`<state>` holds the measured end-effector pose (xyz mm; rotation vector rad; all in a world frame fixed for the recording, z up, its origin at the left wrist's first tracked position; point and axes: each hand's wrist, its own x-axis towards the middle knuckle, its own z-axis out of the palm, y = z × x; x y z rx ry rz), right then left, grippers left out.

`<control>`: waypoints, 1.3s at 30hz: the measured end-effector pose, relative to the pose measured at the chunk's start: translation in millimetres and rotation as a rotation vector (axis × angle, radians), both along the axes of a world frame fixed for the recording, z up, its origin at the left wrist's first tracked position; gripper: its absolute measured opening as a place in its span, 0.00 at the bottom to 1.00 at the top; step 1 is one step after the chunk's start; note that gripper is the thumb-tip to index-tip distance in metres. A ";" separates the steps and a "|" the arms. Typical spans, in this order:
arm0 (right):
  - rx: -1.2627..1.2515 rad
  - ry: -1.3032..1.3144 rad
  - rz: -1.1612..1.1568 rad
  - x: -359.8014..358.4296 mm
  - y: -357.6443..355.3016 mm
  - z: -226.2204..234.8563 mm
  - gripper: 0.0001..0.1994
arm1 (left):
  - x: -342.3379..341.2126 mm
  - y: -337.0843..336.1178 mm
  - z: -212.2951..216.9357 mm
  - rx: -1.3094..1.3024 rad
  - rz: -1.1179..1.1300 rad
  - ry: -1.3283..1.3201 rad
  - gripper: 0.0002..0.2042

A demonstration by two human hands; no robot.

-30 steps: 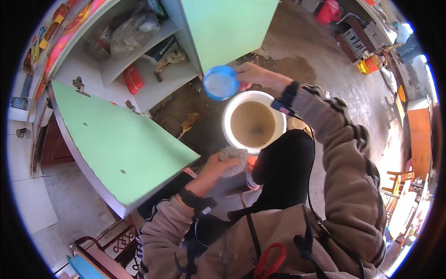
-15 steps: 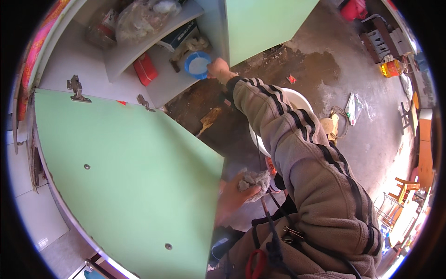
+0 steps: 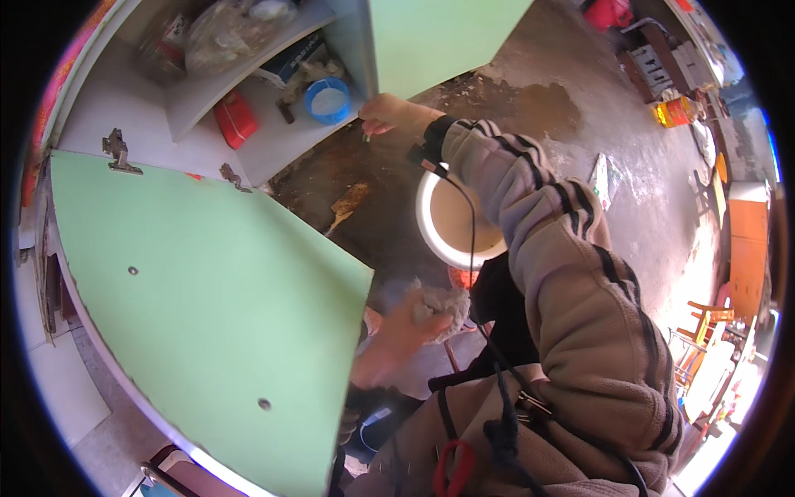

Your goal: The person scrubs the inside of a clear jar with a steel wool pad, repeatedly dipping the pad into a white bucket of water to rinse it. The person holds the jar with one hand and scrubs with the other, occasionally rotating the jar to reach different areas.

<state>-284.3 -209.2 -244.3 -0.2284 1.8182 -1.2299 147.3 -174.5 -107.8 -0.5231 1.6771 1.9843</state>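
In my left hand (image 3: pixel 391 340) is a crumpled grey cloth (image 3: pixel 440 311), gripped beside the free edge of the open green cabinet door (image 3: pixel 215 306). My right hand (image 3: pixel 387 113) reaches to the front edge of the cabinet's lower shelf (image 3: pixel 286 149). Its fingers are curled downward, and a small pale-green bit shows at their tips, too small to name. Just left of that hand, apart from it, a round blue tub (image 3: pixel 328 101) with a whitish inside stands on the shelf. Below my right forearm is a white bucket (image 3: pixel 426 217) holding murky, brownish liquid.
A red box-like item (image 3: pixel 236 119) and a dark carton (image 3: pixel 290 60) share the lower shelf; plastic bags (image 3: pixel 228 37) fill the upper one. A second green door (image 3: pixel 439 41) stands open at the far side. The wet floor holds a brown-bladed scraper-like tool (image 3: pixel 349 201). A black cable (image 3: pixel 472 224) hangs before me.
My right hand has let go of the blue tub, which now stands on the shelf, and drawn back to the right. The left hand still holds the cloth. The view has shifted, uncovering the bucket.
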 end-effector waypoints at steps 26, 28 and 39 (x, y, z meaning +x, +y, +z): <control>0.595 -0.032 -1.036 274.2 831.9 100.3 0.43 | -13.4 99.6 22.6 0.122 -0.005 -0.023 0.22; 0.548 -0.146 -1.109 284.3 835.4 41.9 0.48 | -14.4 99.8 8.0 0.056 0.097 -0.105 0.21; 0.739 0.520 -0.292 158.0 661.1 -101.1 0.72 | -54.2 100.3 -27.4 -0.011 0.145 -0.215 0.22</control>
